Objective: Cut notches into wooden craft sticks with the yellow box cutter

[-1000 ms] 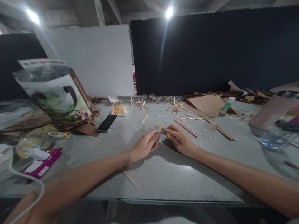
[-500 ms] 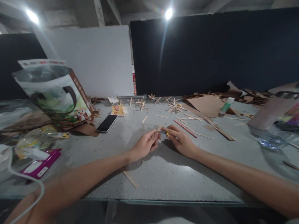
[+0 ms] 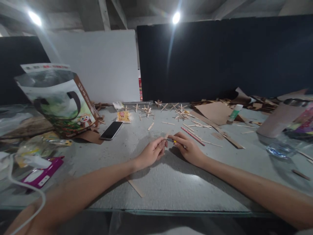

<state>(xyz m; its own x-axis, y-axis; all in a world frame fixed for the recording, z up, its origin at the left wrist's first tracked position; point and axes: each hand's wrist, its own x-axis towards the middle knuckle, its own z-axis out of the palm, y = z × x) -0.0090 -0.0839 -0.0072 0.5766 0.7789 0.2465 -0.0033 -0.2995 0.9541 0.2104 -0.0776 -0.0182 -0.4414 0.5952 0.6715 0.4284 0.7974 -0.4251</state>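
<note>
Just right of the table's middle, my left hand (image 3: 153, 150) pinches a flat wooden craft stick (image 3: 167, 134), whose pale end pokes up past the fingertips. My right hand (image 3: 187, 147) is closed on a small yellow tool (image 3: 174, 141) with a thin metal end that looks like a craft knife. That metal end points left and meets the stick at my left fingertips; the exact contact is too small to make out. Another craft stick (image 3: 136, 188) lies partly under my left forearm. Beyond my hands, several sticks form star-like crossed shapes (image 3: 182, 113).
At left stand a large printed bag (image 3: 56, 101), a phone (image 3: 111, 130) and a purple device (image 3: 45, 173) by a white cable. A red striped stick (image 3: 192, 136), cardboard (image 3: 214, 112), a glue stick (image 3: 235, 113) and a pinkish bottle (image 3: 278, 119) lie or stand rightward.
The view has shifted slightly, so the things at right appear a little further left. Both hands keep nearly the same grip and place, with only tiny movement at the fingertips.
</note>
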